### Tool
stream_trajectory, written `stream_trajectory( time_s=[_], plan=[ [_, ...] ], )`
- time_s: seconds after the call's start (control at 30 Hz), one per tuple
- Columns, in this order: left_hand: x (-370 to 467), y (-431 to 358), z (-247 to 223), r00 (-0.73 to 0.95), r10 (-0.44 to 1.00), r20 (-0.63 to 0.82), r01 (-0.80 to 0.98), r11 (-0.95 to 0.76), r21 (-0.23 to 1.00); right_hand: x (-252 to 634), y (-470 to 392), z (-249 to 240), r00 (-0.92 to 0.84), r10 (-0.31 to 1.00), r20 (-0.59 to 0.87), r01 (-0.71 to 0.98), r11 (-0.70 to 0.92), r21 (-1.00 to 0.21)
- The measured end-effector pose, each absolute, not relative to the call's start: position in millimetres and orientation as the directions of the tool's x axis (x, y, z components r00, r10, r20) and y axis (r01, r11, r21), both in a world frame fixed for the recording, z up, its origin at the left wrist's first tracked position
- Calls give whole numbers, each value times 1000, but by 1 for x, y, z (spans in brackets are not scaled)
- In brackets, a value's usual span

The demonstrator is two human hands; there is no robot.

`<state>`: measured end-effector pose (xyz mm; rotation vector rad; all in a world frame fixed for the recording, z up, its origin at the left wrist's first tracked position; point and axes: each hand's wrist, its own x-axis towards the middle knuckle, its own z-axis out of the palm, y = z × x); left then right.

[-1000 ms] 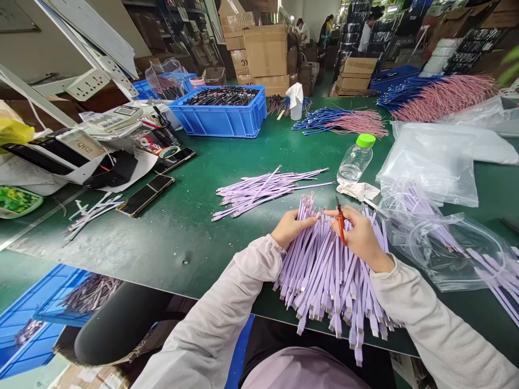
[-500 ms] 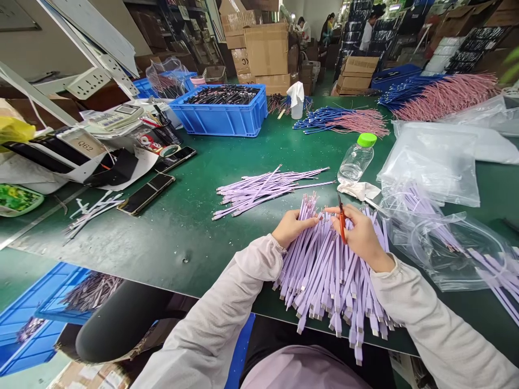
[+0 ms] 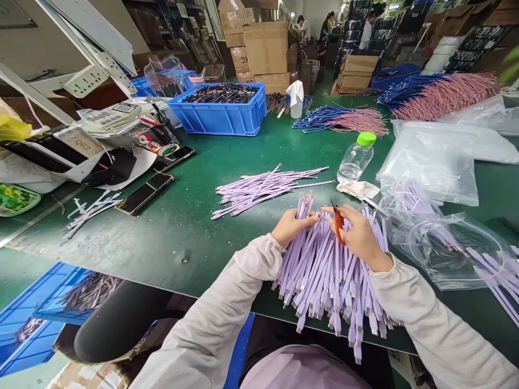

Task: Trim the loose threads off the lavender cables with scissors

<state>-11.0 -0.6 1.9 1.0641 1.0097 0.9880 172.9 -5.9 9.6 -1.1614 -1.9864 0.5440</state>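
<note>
A thick spread of flat lilac cables (image 3: 324,270) lies at the table's front edge, plug ends toward me, bare wire ends away. My left hand (image 3: 294,227) is closed round a bunch of these cables near their wire ends, thumb pointing right. My right hand (image 3: 359,235) holds a small pair of orange-handled scissors (image 3: 338,224) in its palm, blades pointing up and away. Its fingertips reach the wire ends beside my left thumb; whether they pinch a wire is too small to tell. Beyond my hands lies a smaller pile of lilac cables (image 3: 263,189).
A clear bottle with a green cap (image 3: 357,156) stands behind my right hand. Plastic bags (image 3: 430,162) and bagged lilac cables lie on the right. A blue bin (image 3: 219,116) of dark parts stands at the back. Two phones (image 3: 146,193) and stationery are on the left.
The scissors in my right hand have tilted, their blade tips swinging to the left. My left hand keeps its place on the cables.
</note>
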Motion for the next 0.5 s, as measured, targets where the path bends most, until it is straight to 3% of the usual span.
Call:
stream_trajectory(
  time_s=[0.5],
  plan=[
    [-9,-3,4,267,948,-175,-88,205,975,174,-5,9,-283,883,375,514,470,-718]
  ],
)
